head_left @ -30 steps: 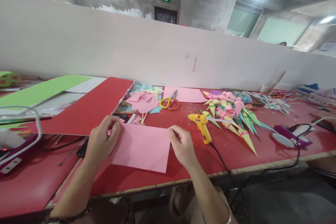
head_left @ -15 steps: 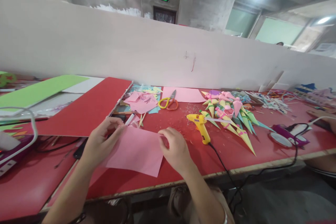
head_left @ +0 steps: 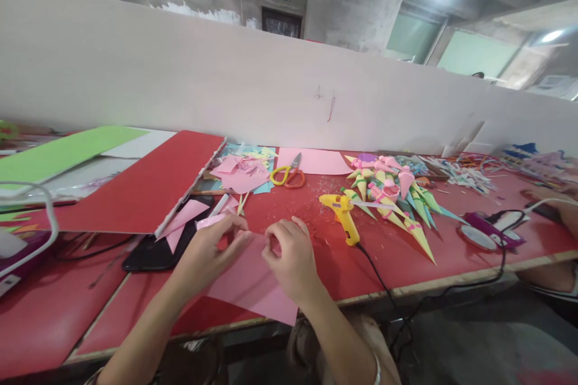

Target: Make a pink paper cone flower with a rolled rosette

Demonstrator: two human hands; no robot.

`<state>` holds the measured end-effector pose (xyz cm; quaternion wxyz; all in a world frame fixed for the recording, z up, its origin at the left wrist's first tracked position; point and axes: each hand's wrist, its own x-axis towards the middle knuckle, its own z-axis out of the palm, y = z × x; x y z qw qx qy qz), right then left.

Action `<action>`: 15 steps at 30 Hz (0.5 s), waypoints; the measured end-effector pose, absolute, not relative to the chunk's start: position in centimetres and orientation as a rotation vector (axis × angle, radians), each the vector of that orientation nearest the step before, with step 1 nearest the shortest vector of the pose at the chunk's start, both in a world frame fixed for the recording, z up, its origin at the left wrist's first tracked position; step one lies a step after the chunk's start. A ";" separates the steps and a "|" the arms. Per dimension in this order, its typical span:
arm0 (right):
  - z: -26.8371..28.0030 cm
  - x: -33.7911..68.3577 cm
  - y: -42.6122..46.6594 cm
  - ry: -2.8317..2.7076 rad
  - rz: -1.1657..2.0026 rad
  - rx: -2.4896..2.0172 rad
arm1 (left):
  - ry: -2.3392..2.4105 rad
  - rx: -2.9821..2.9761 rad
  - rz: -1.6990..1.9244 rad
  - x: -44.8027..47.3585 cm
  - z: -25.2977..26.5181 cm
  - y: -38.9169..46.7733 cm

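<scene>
A sheet of pink paper (head_left: 253,286) lies low over the front of the red table, its near corner reaching the table edge. My left hand (head_left: 212,252) is closed at its upper left edge, thumb and finger pinched together. Close beside it, my right hand (head_left: 291,258) has curled fingers closed on the upper right edge. The fingertips partly hide the edge they hold. Left of my left hand, pink paper scraps (head_left: 187,219) rest on a black phone (head_left: 151,254). To the right lies a yellow glue gun (head_left: 345,219) with its cord trailing off the table.
Scissors (head_left: 289,173) with yellow and red handles lie ahead, near pink offcuts (head_left: 244,174) and a flat pink sheet (head_left: 318,162). Decorated paper cones (head_left: 392,189) are piled at right. A red board (head_left: 153,186) covers the left. Another person's hand (head_left: 551,201) is at far right.
My hands have drawn closer together along the paper's upper edge, the left moving right. The sheet has shifted nearer the table edge, and the phone with pink scraps is now uncovered.
</scene>
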<state>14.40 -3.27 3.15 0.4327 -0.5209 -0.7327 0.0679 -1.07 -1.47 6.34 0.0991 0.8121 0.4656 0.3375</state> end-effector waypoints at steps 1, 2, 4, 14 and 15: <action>3.2 14.4 -3.3 -1.830 0.169 -1.292 | 1.389 2.427 0.959 -1.1 6.3 -1.4; 3.2 14.4 -3.3 -1.830 0.169 -1.284 | 1.399 2.463 0.923 -1.2 6.3 -1.4; 3.3 14.4 -3.3 -1.831 0.165 -1.262 | 1.393 2.556 0.867 -1.2 6.3 -1.4; 2.8 14.1 -3.1 -1.925 0.127 -1.162 | 1.266 2.720 0.778 -0.9 5.6 -1.2; 2.8 14.0 -3.1 -1.930 0.138 -1.166 | 1.257 2.729 0.785 -1.0 5.5 -1.2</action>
